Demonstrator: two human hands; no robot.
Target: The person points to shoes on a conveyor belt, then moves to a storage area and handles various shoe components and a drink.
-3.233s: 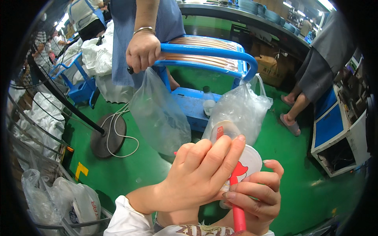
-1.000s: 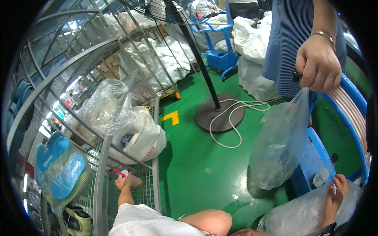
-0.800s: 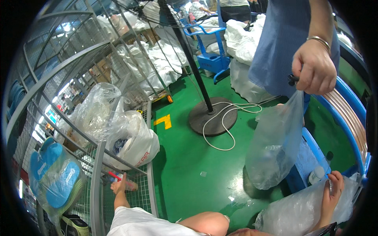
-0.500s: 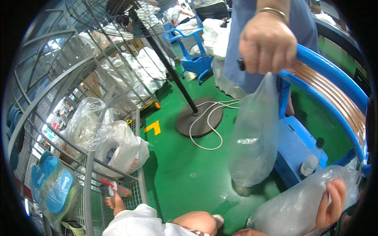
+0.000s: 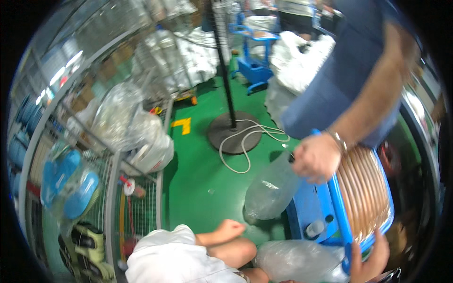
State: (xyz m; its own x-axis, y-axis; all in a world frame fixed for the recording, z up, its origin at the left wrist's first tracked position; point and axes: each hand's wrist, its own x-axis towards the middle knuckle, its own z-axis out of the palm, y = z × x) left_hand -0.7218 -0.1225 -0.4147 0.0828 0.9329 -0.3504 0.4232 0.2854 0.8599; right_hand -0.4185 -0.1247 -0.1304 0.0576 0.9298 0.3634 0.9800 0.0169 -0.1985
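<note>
My left hand (image 5: 230, 230) is over my knee with its fingers curled in. Blur hides whether anything is inside it. My right hand (image 5: 370, 259) is at the near end of a blue tray (image 5: 336, 207), thumb and fingers apart. A row of brown pieces (image 5: 363, 193) under clear film fills the tray. Left of my right hand, a clear plastic bag (image 5: 297, 260) lies puffed up beside my legs. Across from me, a co-worker's hand (image 5: 318, 158) grips the neck of another full clear plastic bag (image 5: 271, 188), which hangs tilted close to the floor.
A wire cage rack (image 5: 115, 203) on the left holds bagged blue soles (image 5: 78, 188), clear bags (image 5: 120, 118) and a red-and-white round item (image 5: 129, 187). A fan stand base (image 5: 233, 132) with a looped white cable (image 5: 243, 155) stands ahead. Blue cart (image 5: 255, 66) behind.
My left hand has moved right, away from the red-and-white item. My right hand has left the near bag for the tray end. The co-worker's hand and hanging bag have come lower and nearer.
</note>
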